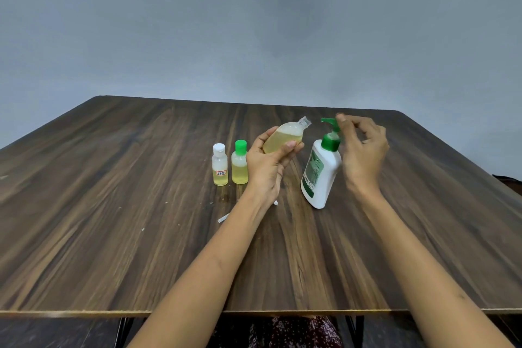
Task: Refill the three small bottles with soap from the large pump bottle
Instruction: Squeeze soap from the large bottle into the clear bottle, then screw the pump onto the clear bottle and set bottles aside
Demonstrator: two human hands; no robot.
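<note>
My left hand (pixel 267 162) grips a small clear bottle (pixel 285 138) of yellow soap, uncapped and tilted with its open neck toward the pump spout. The large white pump bottle (pixel 320 171) with a green pump head stands just to the right of it. My right hand (pixel 363 150) hovers beside the pump, fingers loosely curled, fingertips at the top of the pump head. Two more small bottles stand upright to the left: one with a white cap (pixel 219 164) and a red-edged label, one with a green cap (pixel 239 162). Both hold yellow liquid.
The dark wooden table (pixel 113 206) carries a small white object (pixel 223 218) near my left wrist and another white bit (pixel 276 202) partly hidden behind it. A few pale specks dot the wood. A grey wall stands behind the far edge.
</note>
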